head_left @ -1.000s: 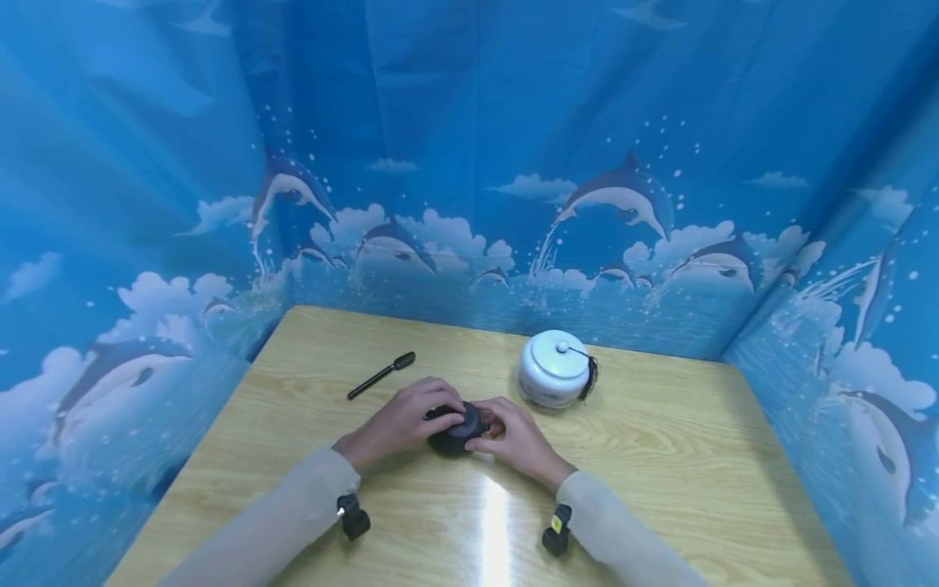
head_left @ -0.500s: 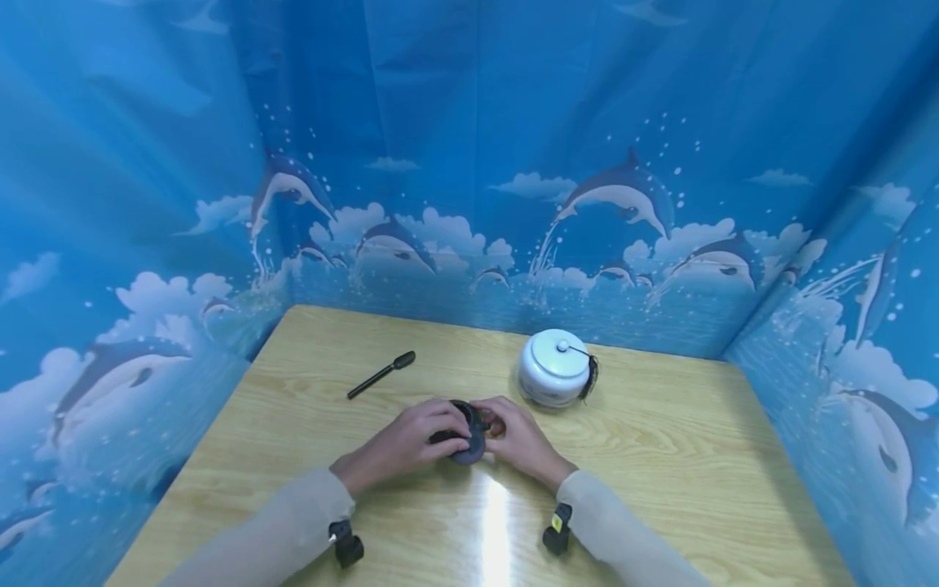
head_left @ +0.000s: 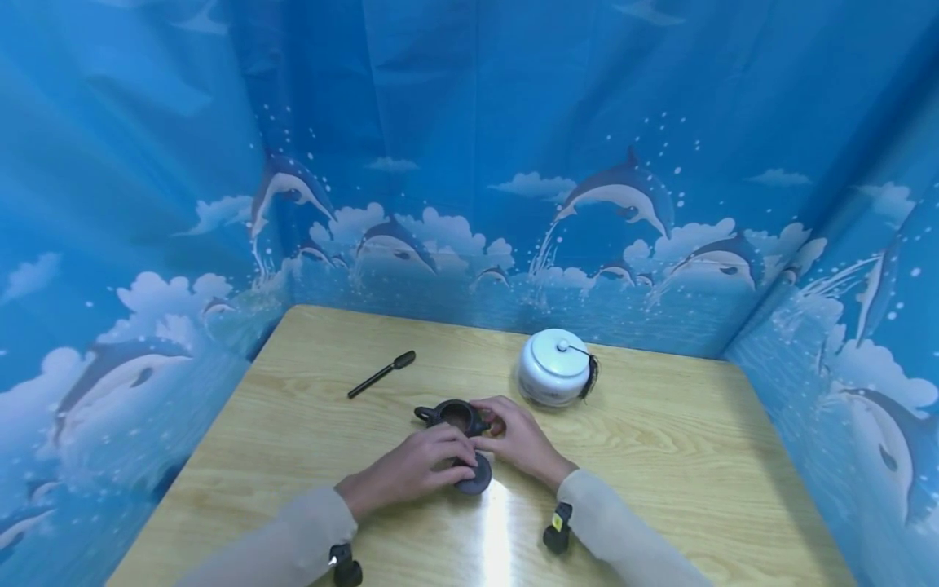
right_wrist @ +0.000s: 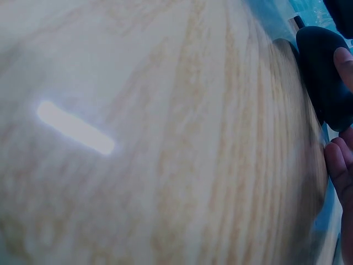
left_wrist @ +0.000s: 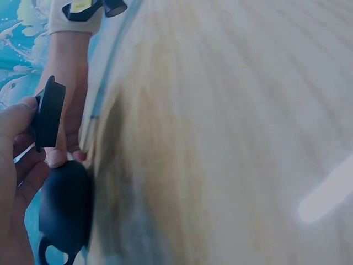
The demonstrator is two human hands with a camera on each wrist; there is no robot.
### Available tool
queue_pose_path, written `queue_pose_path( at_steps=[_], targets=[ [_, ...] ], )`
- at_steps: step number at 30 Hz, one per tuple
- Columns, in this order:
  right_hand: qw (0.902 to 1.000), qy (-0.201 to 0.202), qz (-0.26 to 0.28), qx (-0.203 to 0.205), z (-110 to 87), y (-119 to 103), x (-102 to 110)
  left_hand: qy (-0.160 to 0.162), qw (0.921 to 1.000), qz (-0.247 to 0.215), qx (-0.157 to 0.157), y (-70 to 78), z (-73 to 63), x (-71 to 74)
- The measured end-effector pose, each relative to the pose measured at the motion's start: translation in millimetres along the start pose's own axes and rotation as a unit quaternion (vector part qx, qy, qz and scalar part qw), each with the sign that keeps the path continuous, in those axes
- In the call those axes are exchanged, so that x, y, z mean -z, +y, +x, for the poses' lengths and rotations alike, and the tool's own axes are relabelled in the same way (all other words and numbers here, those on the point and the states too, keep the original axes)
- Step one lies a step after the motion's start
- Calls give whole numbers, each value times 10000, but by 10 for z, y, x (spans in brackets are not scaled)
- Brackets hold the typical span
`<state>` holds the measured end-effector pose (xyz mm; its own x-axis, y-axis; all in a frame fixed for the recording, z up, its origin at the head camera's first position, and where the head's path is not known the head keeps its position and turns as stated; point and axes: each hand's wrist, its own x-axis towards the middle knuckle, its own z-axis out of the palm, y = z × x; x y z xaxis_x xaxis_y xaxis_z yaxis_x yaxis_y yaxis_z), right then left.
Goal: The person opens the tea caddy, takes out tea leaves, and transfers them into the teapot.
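A small dark teapot (head_left: 443, 417) stands uncovered on the table, its loop handle to the left and its inside showing from above. My right hand (head_left: 519, 437) grips it at the right, around the spout end. In the right wrist view, the thumb lies against the teapot's side (right_wrist: 317, 69). Just in front of the pot, my left hand (head_left: 420, 465) pinches the round dark lid (head_left: 478, 479) between thumb and fingers. The left wrist view has this lid (left_wrist: 51, 113) tilted on edge, raised above the teapot (left_wrist: 65, 201).
Behind the hands, a white lidded jar (head_left: 553, 368) with a dark tassel stands at the back of the wooden table (head_left: 660, 456). A black slim-handled tool (head_left: 381, 375) lies to the left. Blue dolphin-print curtains (head_left: 469, 163) enclose the back and sides.
My left hand has lifted the lid off the teapot and brought it towards me, baring the pot's opening and handle. The right hand has stayed in place on the pot.
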<state>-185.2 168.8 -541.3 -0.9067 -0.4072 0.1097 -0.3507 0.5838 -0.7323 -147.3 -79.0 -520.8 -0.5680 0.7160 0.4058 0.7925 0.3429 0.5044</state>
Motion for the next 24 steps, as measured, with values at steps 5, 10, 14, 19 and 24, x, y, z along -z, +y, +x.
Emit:
queue_pose_path(
  at_steps=[5,10,14,19,24],
  targets=[
    [10000,-6,-17,44,-4,0,7,-146,9997,-100,172,45,-45,-56],
    [10000,-14,-26,71,-2,5,9,-309,9992,3,243,52,-99,-130],
    [10000,-10,-18,45,-1,9,7,-455,9982,80,373,34,-139,-178],
    [10000,-18,47,41,-4,11,5,-532,9975,81,453,2,-161,-199],
    [9999,-28,80,74,0,16,-2,-662,9957,9,656,-3,-163,-191]
  ],
)
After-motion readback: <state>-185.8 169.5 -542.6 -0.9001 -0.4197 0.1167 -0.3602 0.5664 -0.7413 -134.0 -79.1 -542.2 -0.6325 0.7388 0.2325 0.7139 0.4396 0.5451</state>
